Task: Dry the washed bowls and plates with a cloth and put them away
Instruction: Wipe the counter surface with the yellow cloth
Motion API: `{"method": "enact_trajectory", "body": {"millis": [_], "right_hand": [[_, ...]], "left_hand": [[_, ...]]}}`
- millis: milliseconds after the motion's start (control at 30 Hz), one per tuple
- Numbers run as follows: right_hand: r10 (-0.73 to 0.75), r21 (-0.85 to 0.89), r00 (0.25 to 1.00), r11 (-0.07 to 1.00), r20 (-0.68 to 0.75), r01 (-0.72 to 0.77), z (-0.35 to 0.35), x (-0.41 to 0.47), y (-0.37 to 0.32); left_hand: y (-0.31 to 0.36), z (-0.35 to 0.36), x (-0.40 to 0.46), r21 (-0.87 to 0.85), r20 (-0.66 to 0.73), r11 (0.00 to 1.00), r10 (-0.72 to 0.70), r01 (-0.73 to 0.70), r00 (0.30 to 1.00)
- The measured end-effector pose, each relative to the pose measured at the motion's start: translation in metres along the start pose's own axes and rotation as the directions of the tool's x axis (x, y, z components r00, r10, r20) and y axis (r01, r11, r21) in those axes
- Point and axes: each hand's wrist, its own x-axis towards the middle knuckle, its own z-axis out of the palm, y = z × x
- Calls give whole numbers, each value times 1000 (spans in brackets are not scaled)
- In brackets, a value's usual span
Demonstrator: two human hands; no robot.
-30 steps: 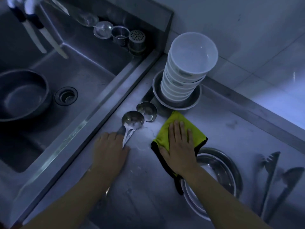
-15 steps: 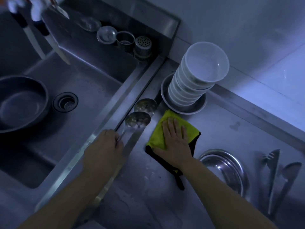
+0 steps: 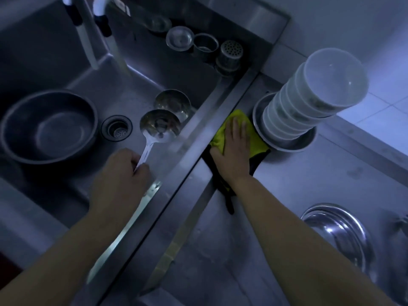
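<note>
My left hand [image 3: 120, 173] grips the handles of two steel ladles [image 3: 160, 127] and holds them over the sink basin [image 3: 66, 69]. The second ladle bowl [image 3: 172, 102] lies just behind the first. My right hand [image 3: 235, 149] lies flat with its fingers spread on a yellow-and-black cloth [image 3: 257, 143] on the steel counter [image 3: 298, 184]. The cloth touches the base of a tall stack of white bowls [image 3: 309, 102], which stands in a steel plate [image 3: 295, 144]. Steel plates [image 3: 340, 230] sit at the lower right.
A large dark metal bowl [image 3: 46, 127] rests in the sink left of the drain [image 3: 116, 128]. Small steel cups and a perforated shaker [image 3: 230, 54] line the sink's back ledge. Two faucet spouts [image 3: 97, 29] hang over the basin. A raised rim [image 3: 198, 151] divides sink from counter.
My left hand lifted the two ladles off the counter and carried them left over the sink. My right hand slid the cloth up toward the stack of bowls.
</note>
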Motion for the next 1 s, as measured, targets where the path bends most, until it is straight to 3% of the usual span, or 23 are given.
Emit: {"method": "enact_trajectory", "body": {"millis": [300, 533, 733, 800, 933, 1000], "right_hand": [[54, 129, 998, 990, -34, -49, 17, -55, -40], [-5, 146, 999, 989, -40, 11, 42, -133, -86], [-27, 344, 985, 935, -168, 84, 59, -198, -117], [25, 402, 966, 912, -259, 84, 61, -203, -122], [307, 678, 888, 735, -343, 7, 26, -174, -126], [274, 619, 870, 784, -410, 45, 3, -143, -126]], "left_hand": [[-41, -23, -2, 1, -50, 1000, -3, 3, 999], [-65, -46, -10, -5, -53, 1000, -29, 29, 998], [-75, -62, -22, -15, -39, 999, -43, 42, 998], [-77, -69, -25, -9, -37, 999, -47, 47, 998], [-82, -84, -29, -17, -60, 999, -43, 42, 997], [-85, -88, -30, -18, -79, 999, -48, 47, 996]]}}
